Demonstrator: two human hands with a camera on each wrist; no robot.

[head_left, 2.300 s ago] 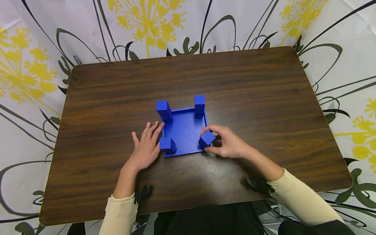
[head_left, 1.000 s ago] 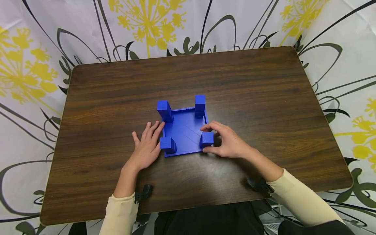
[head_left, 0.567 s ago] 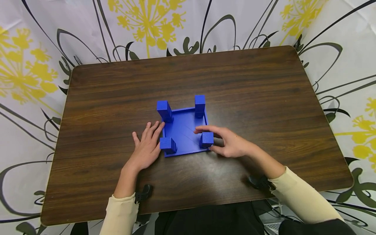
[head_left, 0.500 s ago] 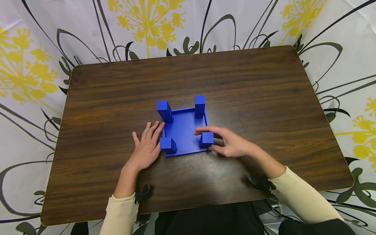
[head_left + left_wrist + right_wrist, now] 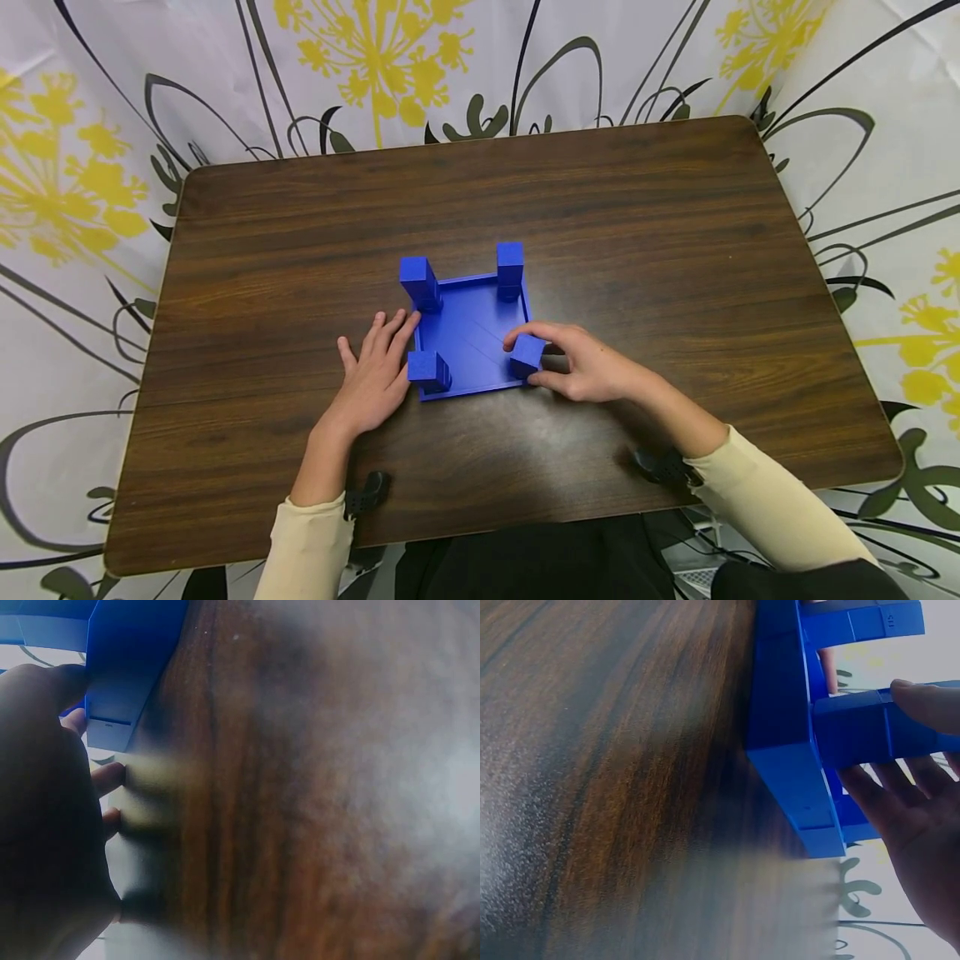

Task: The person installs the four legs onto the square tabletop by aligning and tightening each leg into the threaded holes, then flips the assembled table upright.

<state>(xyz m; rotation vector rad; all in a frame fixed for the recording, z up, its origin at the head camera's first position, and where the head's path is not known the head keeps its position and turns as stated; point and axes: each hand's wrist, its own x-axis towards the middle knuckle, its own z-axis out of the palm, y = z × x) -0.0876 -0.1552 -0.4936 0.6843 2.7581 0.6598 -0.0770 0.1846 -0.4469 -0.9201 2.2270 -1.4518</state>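
Note:
A shallow square blue tray (image 5: 472, 333) lies on the table with an upright square blue post at each corner. My right hand (image 5: 581, 362) holds the near right post (image 5: 527, 354) between thumb and fingers; this post stands turned askew to the tray's sides. In the right wrist view the thumb lies on one face of that post (image 5: 851, 729), with fingers behind it. My left hand (image 5: 371, 379) rests with spread fingers at the tray's left side, beside the near left post (image 5: 427, 371). The left wrist view shows its fingertips by the tray wall (image 5: 135, 667).
The far left post (image 5: 420, 283) and far right post (image 5: 510, 271) rise from the tray's back corners. All of this stands on a brown wood-grain table (image 5: 637, 217) with a patterned curtain (image 5: 420, 75) behind it.
My right fingers loosened around the near right post, shifted, and now hold it again. That post was askew, then squared with the tray, and is now turned askew again. The left hand stayed put.

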